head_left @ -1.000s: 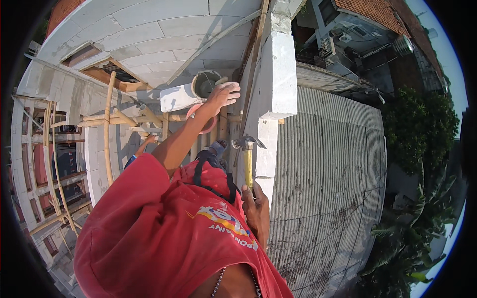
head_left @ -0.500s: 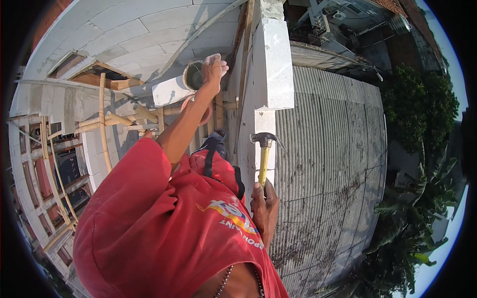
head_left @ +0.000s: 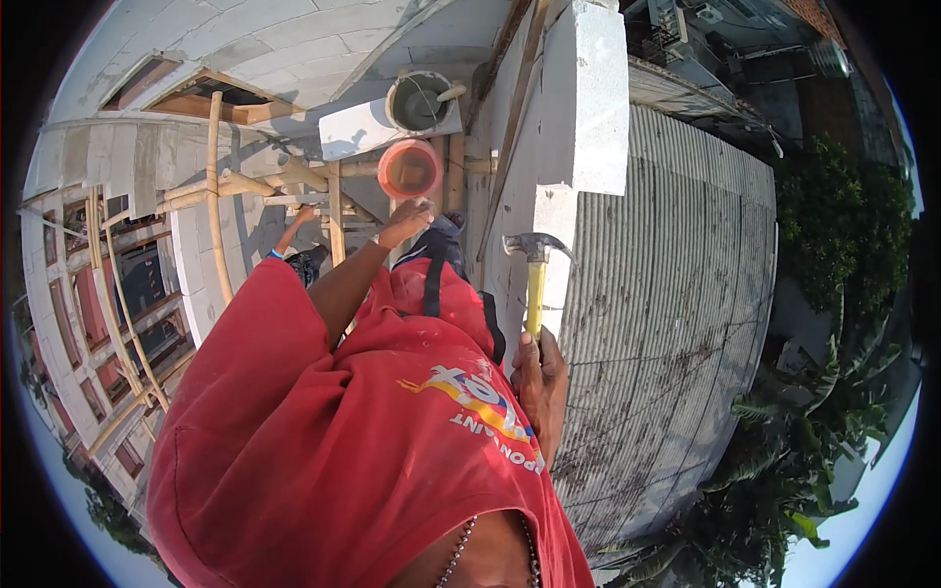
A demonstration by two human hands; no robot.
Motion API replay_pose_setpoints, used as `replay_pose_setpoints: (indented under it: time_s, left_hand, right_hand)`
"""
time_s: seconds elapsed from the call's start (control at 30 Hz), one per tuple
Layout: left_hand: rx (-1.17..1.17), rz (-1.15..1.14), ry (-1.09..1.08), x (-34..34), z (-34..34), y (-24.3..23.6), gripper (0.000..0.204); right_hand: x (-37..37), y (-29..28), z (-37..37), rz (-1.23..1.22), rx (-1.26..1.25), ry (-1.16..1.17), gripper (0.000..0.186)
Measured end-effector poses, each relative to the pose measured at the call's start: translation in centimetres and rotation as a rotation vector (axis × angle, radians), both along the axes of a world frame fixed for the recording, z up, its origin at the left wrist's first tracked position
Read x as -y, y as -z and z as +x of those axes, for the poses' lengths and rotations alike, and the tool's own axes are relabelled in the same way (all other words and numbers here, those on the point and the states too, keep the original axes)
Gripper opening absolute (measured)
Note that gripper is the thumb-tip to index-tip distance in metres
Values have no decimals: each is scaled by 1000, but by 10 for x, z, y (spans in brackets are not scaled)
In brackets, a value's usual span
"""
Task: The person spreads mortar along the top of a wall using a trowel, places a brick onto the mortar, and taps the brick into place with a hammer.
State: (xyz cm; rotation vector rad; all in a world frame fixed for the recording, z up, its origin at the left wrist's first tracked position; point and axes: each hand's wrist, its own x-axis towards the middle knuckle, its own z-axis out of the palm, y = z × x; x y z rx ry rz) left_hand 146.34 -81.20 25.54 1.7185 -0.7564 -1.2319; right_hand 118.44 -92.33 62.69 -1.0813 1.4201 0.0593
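Note:
My right hand (head_left: 541,387) is wrapped round the yellow handle of a claw hammer (head_left: 536,279), its dark metal head pointing away from me above the narrow top of the white block wall (head_left: 554,206). My left hand (head_left: 405,223) is at the near edge of an orange bucket (head_left: 410,169); I cannot tell whether it touches the rim. Its fingers are curled together, and what they hold, if anything, is hidden. Beyond stands a dark bucket (head_left: 420,102) with grey contents and a pale handle sticking out, next to a white block (head_left: 353,129). A taller white block (head_left: 600,98) tops the wall.
A corrugated roof (head_left: 667,294) lies right of the wall. Bamboo poles and wooden planks (head_left: 214,196) form scaffolding at left. Another person's arm (head_left: 294,230) and dark hair show below, beside my left sleeve. A grey block wall (head_left: 294,49) with openings rises behind.
My left hand has come back from the dark bucket toward me, uncovering both buckets. The hammer stays in my right hand. The view has shifted, and another person's arm now shows below.

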Motion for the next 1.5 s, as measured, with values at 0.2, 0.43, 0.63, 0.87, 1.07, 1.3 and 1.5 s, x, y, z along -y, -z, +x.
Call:
replay_pose_setpoints:
  time_s: [0.2,0.43,0.63,0.87,1.07,1.3,1.5]
  left_hand:
    - [670,611,311,-206,-9,130,28]
    - [709,445,387,-170,-13,54,32]
    - [-83,451,-550,-93,-28,-34,38]
    - [-77,424,-562,-127,-73,-37,38]
    - [516,281,-127,-276,-126,58,21]
    - [344,426,-282,-302,-165,38,30]
    - [650,352,-131,-330,-183,70,27]
  right_hand:
    - [3,-1,-5,-51,9,-204,43]
    - [56,-2,10,-538,103,-79,40]
    - [147,58,30,-1142,-126,-372,43]
    - [167,90,45,-1335,-202,-492,39]
    - [181,71,41,-1160,-204,-568,41]
    - [197,29,-98,-969,-185,-562,51]
    - [225,-10,-117,-829,-526,-1241,39]
